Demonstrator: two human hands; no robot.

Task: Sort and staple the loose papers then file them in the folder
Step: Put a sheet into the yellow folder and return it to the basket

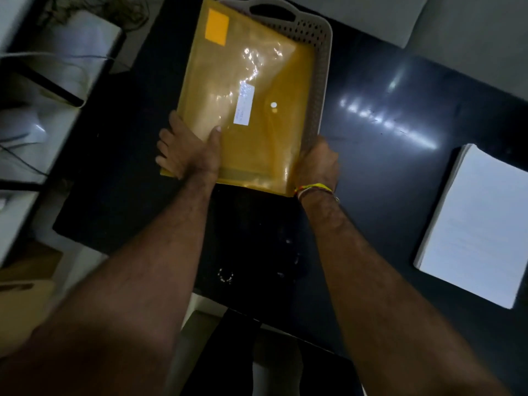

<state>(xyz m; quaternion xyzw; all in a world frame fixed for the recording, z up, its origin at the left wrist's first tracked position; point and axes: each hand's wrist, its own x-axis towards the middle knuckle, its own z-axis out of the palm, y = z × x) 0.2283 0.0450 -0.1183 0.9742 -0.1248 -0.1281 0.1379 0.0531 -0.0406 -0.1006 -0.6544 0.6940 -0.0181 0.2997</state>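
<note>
No text can be read. A white label point(243, 103) on the yellow folder point(251, 90) carries faint writing, too blurred to make out. The orange sticker point(217, 27) on the folder is blank. Faint lines on the paper stack point(474, 224) are illegible.

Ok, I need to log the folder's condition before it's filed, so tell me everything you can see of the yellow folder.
The yellow folder is a translucent, glossy plastic envelope with a flap closed by a white snap button. It carries a white label near the middle and an orange patch at its far corner. It lies flat across the white perforated tray, overhanging the near edge. The left hand holds its near left corner, thumb on top; the right hand grips the near right side, at the tray's edge.
</note>
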